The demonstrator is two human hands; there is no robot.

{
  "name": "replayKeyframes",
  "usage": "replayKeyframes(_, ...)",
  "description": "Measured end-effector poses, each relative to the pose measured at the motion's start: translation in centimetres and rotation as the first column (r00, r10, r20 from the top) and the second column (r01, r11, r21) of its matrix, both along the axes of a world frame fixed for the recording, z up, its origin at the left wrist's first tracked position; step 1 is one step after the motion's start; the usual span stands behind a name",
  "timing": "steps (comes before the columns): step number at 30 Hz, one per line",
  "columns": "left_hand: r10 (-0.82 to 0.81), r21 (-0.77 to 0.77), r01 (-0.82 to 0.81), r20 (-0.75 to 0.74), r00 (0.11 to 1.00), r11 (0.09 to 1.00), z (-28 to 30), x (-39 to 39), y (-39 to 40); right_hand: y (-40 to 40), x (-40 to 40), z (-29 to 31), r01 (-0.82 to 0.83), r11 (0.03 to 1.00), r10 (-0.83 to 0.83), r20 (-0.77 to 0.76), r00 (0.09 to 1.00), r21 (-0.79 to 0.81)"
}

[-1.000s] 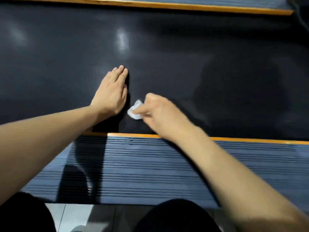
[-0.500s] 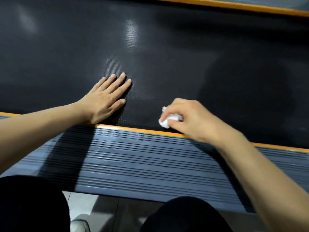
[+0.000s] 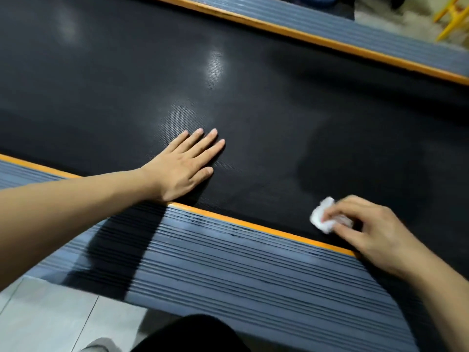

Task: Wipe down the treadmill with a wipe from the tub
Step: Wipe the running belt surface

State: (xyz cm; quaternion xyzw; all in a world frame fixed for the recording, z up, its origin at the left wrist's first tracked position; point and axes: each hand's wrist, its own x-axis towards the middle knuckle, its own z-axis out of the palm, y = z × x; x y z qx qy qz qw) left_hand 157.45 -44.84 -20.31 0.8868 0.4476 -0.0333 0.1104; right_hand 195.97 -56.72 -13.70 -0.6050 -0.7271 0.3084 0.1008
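Right grip [image 3: 368,232] half-hiding crumpled wipe [image 3: 321,217]

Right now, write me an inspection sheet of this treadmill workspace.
Surface: black treadmill belt, textured, with glare patches; ribbed grey side rail with an orange edge strip along the near side.
Job's things: crumpled white wipe on the belt near the orange strip; tub not in view.
Clutter: nothing seen.
Hands: left hand flat on the belt, fingers straight; right hand pinches the wipe against the belt.
Cables: nothing seen.
Surroundings: far side rail; pale tiled floor; a yellow frame at the top right corner.
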Motion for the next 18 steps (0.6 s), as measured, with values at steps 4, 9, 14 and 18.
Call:
replayKeyframes(4,0.015,0.022,-0.015,-0.003,1.0,1.0,0.2,-0.1,-0.1,3.7,-6.3,-1.2,-0.116,0.99,0.12,-0.054,0.991,0.075)
replayKeyframes(9,0.058,0.003,-0.059,0.092,0.994,0.998,0.7,0.0,0.1,8.7,-13.3,-2.4,-0.258,0.937,0.258,0.031,0.966,0.234)
replayKeyframes(14,0.272,0.113,-0.284,0.115,0.956,0.952,0.1,-1.3,2.8,15.7,-15.5,-4.0,-0.209,0.885,0.192,0.082,0.978,0.417)
replayKeyframes(18,0.395,0.1,-0.408,0.124,0.91,0.908,-0.1,-0.9,5.9,24.0,-16.5,-5.0,-0.108,0.851,0.041,0.139,0.989,0.514)
